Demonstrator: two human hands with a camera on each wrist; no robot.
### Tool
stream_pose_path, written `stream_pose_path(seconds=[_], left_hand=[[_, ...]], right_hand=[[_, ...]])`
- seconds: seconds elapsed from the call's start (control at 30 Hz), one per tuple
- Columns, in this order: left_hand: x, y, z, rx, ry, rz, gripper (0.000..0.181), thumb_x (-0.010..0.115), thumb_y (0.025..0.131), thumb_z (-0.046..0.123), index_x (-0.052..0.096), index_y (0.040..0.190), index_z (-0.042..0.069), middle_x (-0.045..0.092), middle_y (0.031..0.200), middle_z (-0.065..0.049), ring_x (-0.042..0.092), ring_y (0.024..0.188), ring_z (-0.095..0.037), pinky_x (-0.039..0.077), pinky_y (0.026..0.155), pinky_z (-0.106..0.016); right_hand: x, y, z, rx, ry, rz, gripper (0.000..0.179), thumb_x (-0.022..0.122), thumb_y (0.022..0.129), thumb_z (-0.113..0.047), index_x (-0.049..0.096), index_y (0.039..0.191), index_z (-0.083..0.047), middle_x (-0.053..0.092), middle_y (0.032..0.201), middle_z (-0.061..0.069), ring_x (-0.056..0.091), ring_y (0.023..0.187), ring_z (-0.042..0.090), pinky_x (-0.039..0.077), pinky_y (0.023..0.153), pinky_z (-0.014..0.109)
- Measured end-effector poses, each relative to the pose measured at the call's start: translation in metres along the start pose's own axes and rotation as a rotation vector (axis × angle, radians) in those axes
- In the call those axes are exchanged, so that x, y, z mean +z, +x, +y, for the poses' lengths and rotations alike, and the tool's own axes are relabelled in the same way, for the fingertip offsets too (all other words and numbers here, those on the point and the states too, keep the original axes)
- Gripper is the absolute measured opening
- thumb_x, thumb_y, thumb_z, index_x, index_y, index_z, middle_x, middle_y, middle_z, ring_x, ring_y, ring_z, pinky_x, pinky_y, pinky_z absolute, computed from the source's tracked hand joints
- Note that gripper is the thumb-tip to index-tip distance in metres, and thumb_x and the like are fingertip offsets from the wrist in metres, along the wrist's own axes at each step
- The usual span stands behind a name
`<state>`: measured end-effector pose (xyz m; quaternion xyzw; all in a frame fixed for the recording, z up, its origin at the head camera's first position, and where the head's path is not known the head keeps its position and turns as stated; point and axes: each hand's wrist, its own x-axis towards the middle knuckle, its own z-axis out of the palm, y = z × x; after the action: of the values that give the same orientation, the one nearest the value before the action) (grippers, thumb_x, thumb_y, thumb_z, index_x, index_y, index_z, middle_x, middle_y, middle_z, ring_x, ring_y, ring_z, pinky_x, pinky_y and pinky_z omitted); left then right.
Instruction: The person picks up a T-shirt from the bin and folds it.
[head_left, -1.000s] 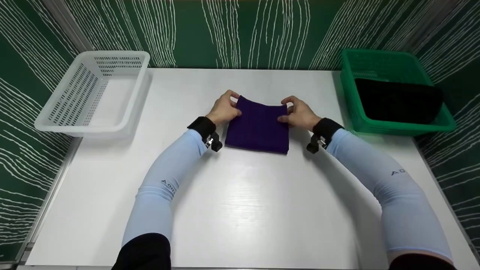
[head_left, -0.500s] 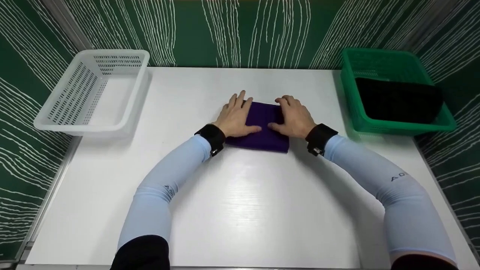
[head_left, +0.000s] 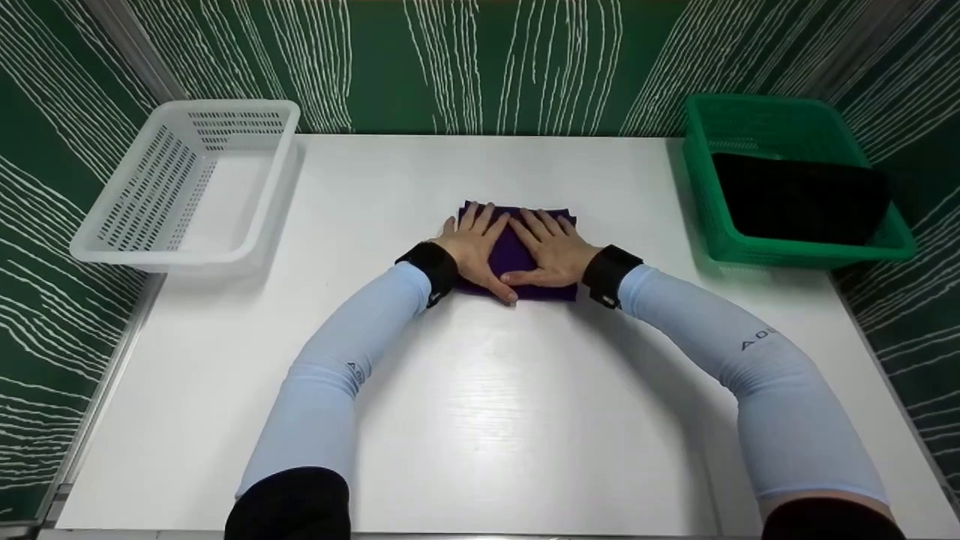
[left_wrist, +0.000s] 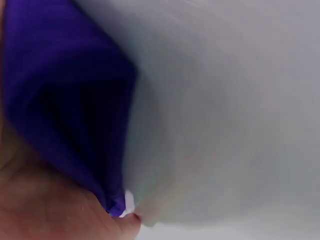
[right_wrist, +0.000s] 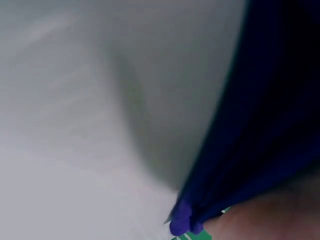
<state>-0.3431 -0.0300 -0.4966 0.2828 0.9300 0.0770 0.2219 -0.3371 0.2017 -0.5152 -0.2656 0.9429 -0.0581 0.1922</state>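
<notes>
A folded purple cloth lies on the white table, its middle and corners showing around both hands. On its left half my left hand rests flat with the fingers spread. My right hand lies flat on the right half, fingers pointing up and to the left. The thumbs meet near the cloth's lower part. In the left wrist view the purple fabric shows a dark open fold above part of the hand. Dark folds of the cloth fill the right side of the right wrist view.
A white perforated basket stands at the back left of the table. At the back right is a green basket with a black folded item inside. A green wall with white streaks borders the table behind.
One second ago both hands held the cloth's upper corners by the edges. They have since let go, moved inward over the cloth and laid flat on it. The baskets have stayed put.
</notes>
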Motion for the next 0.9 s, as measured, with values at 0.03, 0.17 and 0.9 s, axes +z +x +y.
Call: stream_pose_path(seconds=[0.03,0.17,0.9], left_hand=[[0.001,0.001,-0.001,-0.007,0.005,0.001,0.156,0.084,0.075,0.089,-0.005,0.182,0.021,-0.013,0.191,-0.016,-0.016,0.178,-0.042,0.003,0.142,-0.071],[0.008,0.007,-0.003,-0.052,0.028,-0.016,0.161,0.082,0.07,0.095,-0.012,0.181,0.026,-0.022,0.19,-0.012,-0.021,0.177,-0.04,0.001,0.143,-0.069],[0.017,-0.011,0.009,-0.198,0.016,-0.034,0.166,0.074,0.072,0.1,-0.017,0.179,0.013,-0.026,0.187,-0.019,-0.015,0.177,-0.045,0.005,0.142,-0.071]], right_hand=[[0.0,-0.001,0.001,0.008,-0.003,-0.002,0.126,0.048,0.099,-0.091,-0.004,0.181,-0.011,-0.009,0.19,0.021,-0.004,0.177,0.05,0.005,0.141,0.074],[0.001,-0.009,0.007,0.029,-0.002,-0.004,0.136,0.059,0.093,-0.091,-0.006,0.181,-0.01,-0.012,0.189,0.023,-0.007,0.177,0.05,0.004,0.141,0.074],[0.014,-0.024,0.042,0.008,-0.049,0.044,0.14,0.064,0.092,-0.09,-0.005,0.18,-0.006,-0.011,0.191,0.019,-0.007,0.178,0.044,0.009,0.139,0.078]])
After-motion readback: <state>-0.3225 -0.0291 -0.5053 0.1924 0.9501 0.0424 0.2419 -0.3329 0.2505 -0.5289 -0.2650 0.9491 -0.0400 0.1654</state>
